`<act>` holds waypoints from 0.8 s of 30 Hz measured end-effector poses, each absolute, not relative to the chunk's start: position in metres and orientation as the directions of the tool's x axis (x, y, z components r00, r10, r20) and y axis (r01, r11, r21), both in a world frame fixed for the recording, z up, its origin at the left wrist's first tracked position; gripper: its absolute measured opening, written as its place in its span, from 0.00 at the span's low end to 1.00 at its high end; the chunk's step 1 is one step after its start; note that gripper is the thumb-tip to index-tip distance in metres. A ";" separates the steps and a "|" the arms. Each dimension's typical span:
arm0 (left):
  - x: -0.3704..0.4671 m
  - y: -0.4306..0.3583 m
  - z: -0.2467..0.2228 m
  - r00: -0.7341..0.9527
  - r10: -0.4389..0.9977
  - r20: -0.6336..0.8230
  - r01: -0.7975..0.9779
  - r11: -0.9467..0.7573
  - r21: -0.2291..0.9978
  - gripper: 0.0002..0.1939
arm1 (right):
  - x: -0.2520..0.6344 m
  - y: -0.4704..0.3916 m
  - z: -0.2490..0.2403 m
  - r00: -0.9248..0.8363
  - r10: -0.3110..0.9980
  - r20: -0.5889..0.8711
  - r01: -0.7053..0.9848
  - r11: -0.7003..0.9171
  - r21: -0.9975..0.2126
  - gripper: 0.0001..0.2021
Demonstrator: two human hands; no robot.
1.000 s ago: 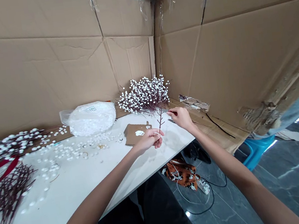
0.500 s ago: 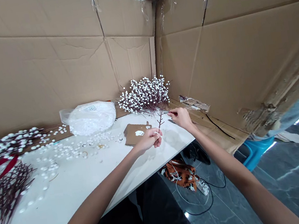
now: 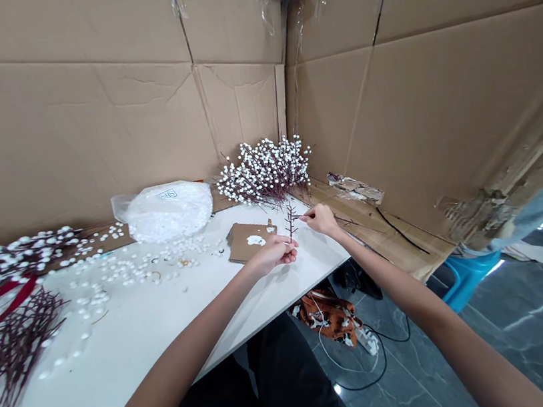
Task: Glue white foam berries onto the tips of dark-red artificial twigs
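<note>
A bare brown artificial twig [image 3: 290, 219] stands upright above the table, its lower stem pinched in my left hand [image 3: 278, 252]. To its right, the fingers of my right hand [image 3: 321, 218] are closed round a thin stick-like tool [image 3: 300, 217], mostly hidden by them. The tool's tip points at the twig's side branches; whether it touches them I cannot tell. Just left of my left hand lies a piece of cardboard [image 3: 245, 250] with a white patch [image 3: 256, 240] on it. Behind the twig rests a bunch of brown twigs with white berries [image 3: 267, 170].
Loose white balls [image 3: 129, 267] are scattered over the white table [image 3: 142, 329]. A plastic bag of white balls [image 3: 167, 215] lies at the back. Bare twigs [image 3: 20, 353] and berried stems [image 3: 11, 260] lie on the left. Cardboard walls [image 3: 103, 119] enclose the back and right.
My right hand has moved slightly left, bringing the thin tool's tip up to the twig. The twig now stands straighter in my left hand, which has shifted a little right.
</note>
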State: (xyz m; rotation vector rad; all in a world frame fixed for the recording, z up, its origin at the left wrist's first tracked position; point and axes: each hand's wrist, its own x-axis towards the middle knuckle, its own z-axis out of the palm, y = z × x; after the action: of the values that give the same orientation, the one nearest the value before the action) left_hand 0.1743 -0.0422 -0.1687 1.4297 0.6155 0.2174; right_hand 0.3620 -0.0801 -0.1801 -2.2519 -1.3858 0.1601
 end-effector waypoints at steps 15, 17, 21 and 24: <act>0.178 -0.035 -0.176 0.806 0.480 -0.346 0.245 0.262 0.933 0.04 | 0.359 -0.072 -0.181 0.462 0.880 0.111 0.808 -0.365 -0.462 0.14; 0.176 -0.036 -0.175 0.808 0.479 -0.342 0.247 0.252 0.936 0.03 | 0.359 -0.075 -0.177 0.473 0.870 0.142 0.803 -0.359 -0.475 0.14; 0.163 -0.044 -0.172 0.831 0.468 -0.301 0.234 0.197 0.952 0.01 | 0.363 -0.088 -0.169 0.497 0.839 0.221 0.795 -0.338 -0.504 0.15; 0.143 -0.053 -0.166 0.864 0.445 -0.238 0.201 0.128 0.971 0.01 | 0.370 -0.101 -0.167 0.501 0.820 0.277 0.796 -0.311 -0.520 0.16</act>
State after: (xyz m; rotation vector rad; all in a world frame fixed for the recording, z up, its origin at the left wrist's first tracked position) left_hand 0.1435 -0.0531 -0.1665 1.4527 0.5476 0.1903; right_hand 0.3699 -0.1014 -0.1667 -2.1390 -1.3186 0.0512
